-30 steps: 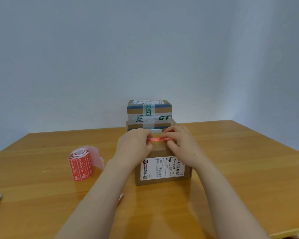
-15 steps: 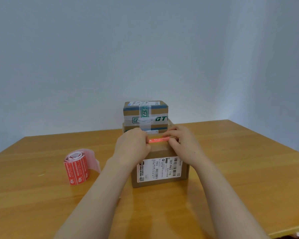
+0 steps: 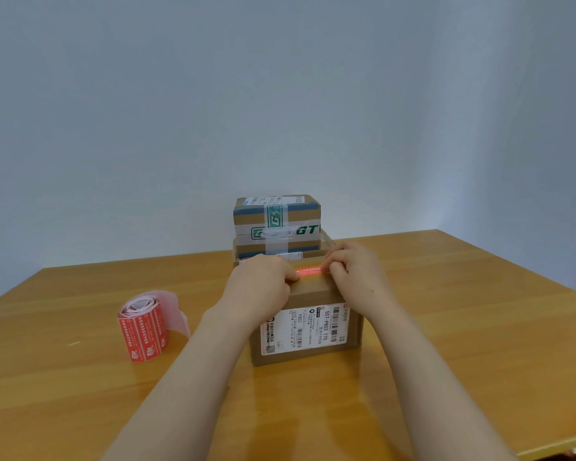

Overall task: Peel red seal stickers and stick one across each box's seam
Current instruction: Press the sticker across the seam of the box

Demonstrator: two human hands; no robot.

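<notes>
So the fingers [image 3: 337, 270] of the left hand [image 3: 263, 287] and right hand [image 3: 356, 276] are curled down pinching either end of the red seal sticker [image 3: 310, 271], stretched flat between them atop the labelled cardboard box [image 3: 308, 329], two taped boxes [image 3: 276, 224] stacked right behind, sticker roll [image 3: 143, 326] off left on the table [image 3: 463, 327].

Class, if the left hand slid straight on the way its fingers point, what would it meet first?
The red seal sticker on the cardboard box, touching the left hand; beyond it, probably the right hand, though depth is unclear.
</notes>
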